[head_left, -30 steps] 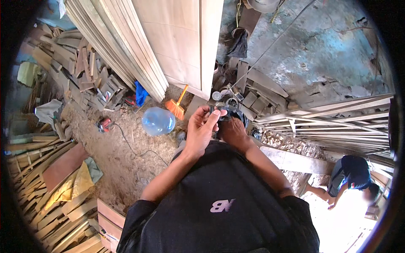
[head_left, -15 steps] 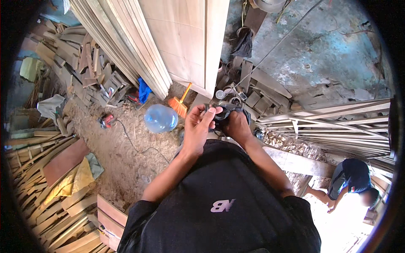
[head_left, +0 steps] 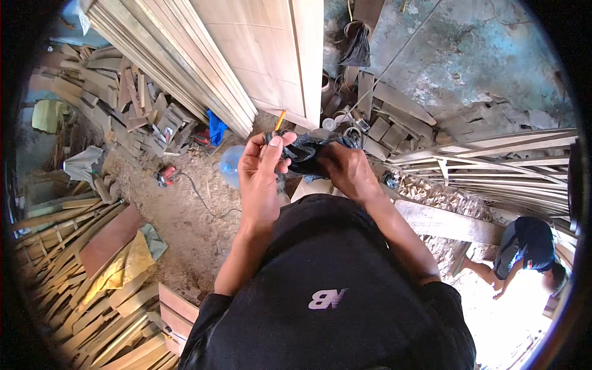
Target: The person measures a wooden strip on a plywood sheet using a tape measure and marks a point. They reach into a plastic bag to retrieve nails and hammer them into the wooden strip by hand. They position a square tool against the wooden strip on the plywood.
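My left hand (head_left: 264, 166) pinches the edge of a crumpled black plastic bag (head_left: 302, 151) between thumb and fingers. My right hand (head_left: 354, 172) is curled at the bag's right side, with its fingertips down in the dark plastic, partly hidden. Behind my left hand the yellow broom handle (head_left: 281, 115) pokes up; its orange head is covered by my hands. A blue translucent water jug (head_left: 229, 165) sits on the floor just left of my left hand, partly behind it.
A corded red power tool (head_left: 166, 176) lies on the dusty floor (head_left: 191, 234). Scrap wood (head_left: 142, 105) piles at left. Upright panels (head_left: 259, 55) stand ahead, slatted frames (head_left: 493, 172) at right. A co-worker (head_left: 524, 246) bends over at lower right.
Both my hands have shifted up with the black bag, my left also leftward, so they now hide most of the broom and jug. More of the bag shows between them.
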`<state>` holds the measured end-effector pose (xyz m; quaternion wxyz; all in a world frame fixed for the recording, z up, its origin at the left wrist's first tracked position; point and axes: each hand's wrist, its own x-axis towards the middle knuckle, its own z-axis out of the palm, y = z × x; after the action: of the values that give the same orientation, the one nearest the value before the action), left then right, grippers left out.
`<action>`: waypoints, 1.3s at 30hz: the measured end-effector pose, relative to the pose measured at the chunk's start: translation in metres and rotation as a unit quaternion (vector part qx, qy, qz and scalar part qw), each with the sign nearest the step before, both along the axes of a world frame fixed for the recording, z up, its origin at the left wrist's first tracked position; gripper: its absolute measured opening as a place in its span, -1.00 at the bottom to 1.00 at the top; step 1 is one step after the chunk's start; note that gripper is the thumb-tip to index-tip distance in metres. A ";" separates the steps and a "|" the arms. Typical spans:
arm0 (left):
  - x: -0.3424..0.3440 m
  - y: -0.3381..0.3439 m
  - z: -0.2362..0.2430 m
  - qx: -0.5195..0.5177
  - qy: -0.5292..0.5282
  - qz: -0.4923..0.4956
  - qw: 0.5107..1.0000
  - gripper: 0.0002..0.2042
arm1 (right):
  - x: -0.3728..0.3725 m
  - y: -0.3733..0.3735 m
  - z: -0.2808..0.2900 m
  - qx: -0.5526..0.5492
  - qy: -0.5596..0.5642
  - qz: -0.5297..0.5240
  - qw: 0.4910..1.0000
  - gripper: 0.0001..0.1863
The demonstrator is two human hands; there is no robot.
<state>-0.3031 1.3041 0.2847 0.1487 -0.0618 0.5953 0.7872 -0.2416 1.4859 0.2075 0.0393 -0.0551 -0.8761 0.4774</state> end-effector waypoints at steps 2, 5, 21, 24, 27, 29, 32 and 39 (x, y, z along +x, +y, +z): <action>-0.002 0.000 0.006 0.008 0.009 0.018 1.000 -0.80 | 0.000 0.003 0.012 -0.003 -0.014 0.001 1.000 -0.85; -0.006 -0.001 0.007 0.015 0.013 0.032 0.999 -0.81 | 0.000 0.011 0.024 -0.082 -0.084 -0.014 0.993 -0.86; -0.006 0.025 -0.030 0.077 -0.017 -0.017 0.997 -0.65 | -0.025 -0.025 0.051 -0.125 0.136 -0.103 0.977 -0.90; -0.010 0.024 -0.039 0.083 -0.020 -0.010 0.996 -0.65 | -0.025 -0.025 0.046 -0.126 0.148 -0.107 0.975 -0.90; -0.015 0.024 -0.043 0.092 -0.013 -0.009 0.996 -0.63 | -0.014 -0.014 0.046 -0.156 0.133 -0.125 0.971 -0.86; -0.017 0.027 -0.038 0.075 -0.022 -0.020 0.997 -0.63 | -0.006 0.002 0.042 -0.121 0.186 -0.194 0.955 -0.86; -0.017 0.031 -0.038 0.061 -0.021 -0.027 0.998 -0.62 | 0.005 0.037 0.018 0.095 0.192 -0.284 0.935 -0.61; -0.017 0.033 -0.040 0.024 -0.007 -0.014 1.000 -0.69 | 0.004 0.054 -0.049 -0.061 -0.088 -0.199 0.974 -0.25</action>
<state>-0.3199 1.3373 0.2448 0.1655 -0.0552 0.5761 0.7985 -0.2376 1.5396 0.1580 0.0529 -0.2720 -0.8169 0.5059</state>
